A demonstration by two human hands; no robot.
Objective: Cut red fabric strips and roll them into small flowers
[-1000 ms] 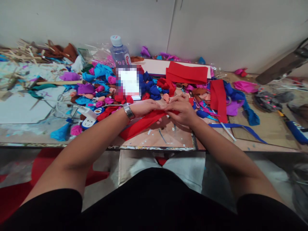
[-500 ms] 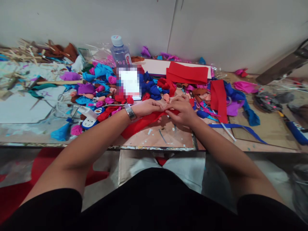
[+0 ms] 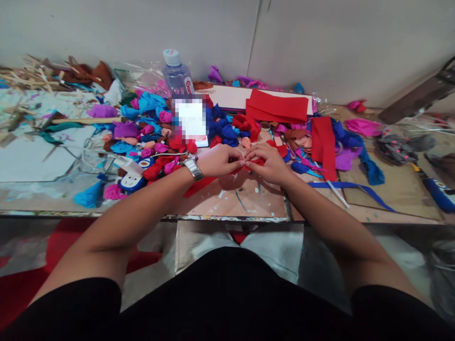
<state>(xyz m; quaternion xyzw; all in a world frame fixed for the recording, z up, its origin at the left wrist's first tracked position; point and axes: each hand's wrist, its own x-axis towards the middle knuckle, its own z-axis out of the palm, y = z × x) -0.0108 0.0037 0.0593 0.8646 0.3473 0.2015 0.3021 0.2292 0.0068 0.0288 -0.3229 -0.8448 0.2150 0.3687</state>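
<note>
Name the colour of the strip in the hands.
The strip is red, best seen in the head view.

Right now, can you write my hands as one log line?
left hand: pinching red material | right hand: pinching red material | hands: close together | bottle: upright, capped

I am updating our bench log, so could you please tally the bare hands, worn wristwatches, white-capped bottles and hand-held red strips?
Hands: 2 (left hand, right hand)
Wristwatch: 1
White-capped bottle: 1
Held red strip: 1
Total: 5

Capped bottle [image 3: 177, 78] near pale wall [image 3: 320, 47]
</note>
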